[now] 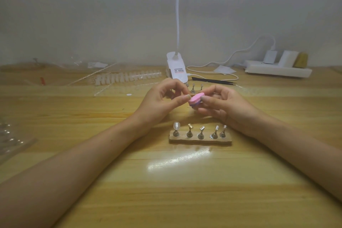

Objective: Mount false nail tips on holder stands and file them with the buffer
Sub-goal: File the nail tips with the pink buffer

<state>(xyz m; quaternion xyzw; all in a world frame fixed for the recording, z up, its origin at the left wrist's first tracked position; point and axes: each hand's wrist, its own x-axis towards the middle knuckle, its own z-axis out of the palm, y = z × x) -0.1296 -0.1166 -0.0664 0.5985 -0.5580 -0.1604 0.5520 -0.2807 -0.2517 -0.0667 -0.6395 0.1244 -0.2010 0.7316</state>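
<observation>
A small pink and purple buffer point(251, 100) hangs above the wooden table, between my two hands. My right hand point(224, 105) pinches it with thumb and fingers. My left hand point(162, 100) has its fingers curled with thumb and fingertips together right at the buffer's left end; what they pinch is too small to make out. In front of the hands a base strip point(199, 139) carries several metal holder stands. The leftmost stand bears a clear nail tip point(176, 126); the other stands show bare tops.
Two loose stands point(197, 88) sit behind the hands. A white clip lamp point(176, 68) with its cable, black tweezers point(212, 80) and a power strip point(277, 69) lie at the back. A row of nail tips point(125, 77) and clear packaging lie back left.
</observation>
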